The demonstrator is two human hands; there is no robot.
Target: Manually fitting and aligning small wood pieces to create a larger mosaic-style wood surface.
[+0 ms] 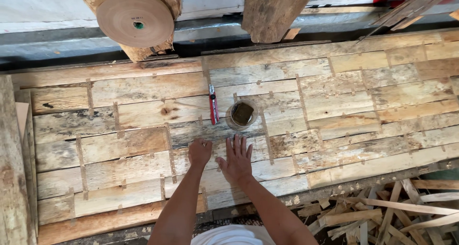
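**Pressing Veneer Strips Flat on a Taped Patchwork Sheet**

Pressing down on a seam near the front edge of a wide veneer sheet (pixel 143 144), a person works with both hands side by side. The right hand (pixel 237 159) lies open, palm down, fingers spread across the wood. The left hand (pixel 200 152) is curled into a loose fist, knuckles resting on the sheet; whether it holds anything cannot be told. The sheet spreads across the whole workbench, pieced from many pale and weathered strips. Short tabs of brown paper tape (pixel 172 161) already bridge most joints from the left end to the right, suggesting the joining is well advanced; the seam under the hands looks like one of the spots yet to be finished. Just beyond the fingertips stand a round clear container (pixel 242 115) with a dark sponge-like block inside and, beside it, a red utility knife (pixel 213 105). A large roll of brown paper tape (pixel 135 18) hangs at the far left. Offcut slivers (pixel 382 211) pile up below the bench at right.
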